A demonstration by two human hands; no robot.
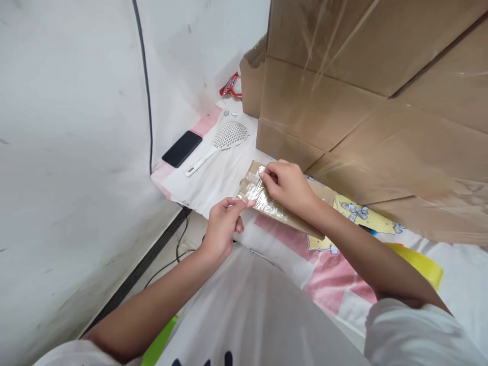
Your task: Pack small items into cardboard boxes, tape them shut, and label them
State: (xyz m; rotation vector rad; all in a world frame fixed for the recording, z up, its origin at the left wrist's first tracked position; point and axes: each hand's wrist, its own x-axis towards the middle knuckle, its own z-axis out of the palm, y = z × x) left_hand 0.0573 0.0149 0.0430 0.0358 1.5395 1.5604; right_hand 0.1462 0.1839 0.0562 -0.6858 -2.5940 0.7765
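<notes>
Head view, from the left: a white wall (68, 152) carries a dark cable (147, 91) running down its corner, and below it a black phone (182, 148) lies on the pink-and-white sheet (213, 178), just beside a white perforated scoop (224, 140) whose handle points toward the person. Farther back, a red snack wrapper (231, 85) sits against the wall. The left hand (223, 226) pinches the near corner of a piece of cardboard covered in clear tape (267, 201) between thumb and fingertips, its other fingers curled. That piece rests low over the sheet, tilted, at the foot of the big cardboard boxes (343, 101). The right hand (290, 185) pinches at the tape on the piece's upper end, fingers bunched together. A yellow strip (419, 264) lies beyond the right forearm.
</notes>
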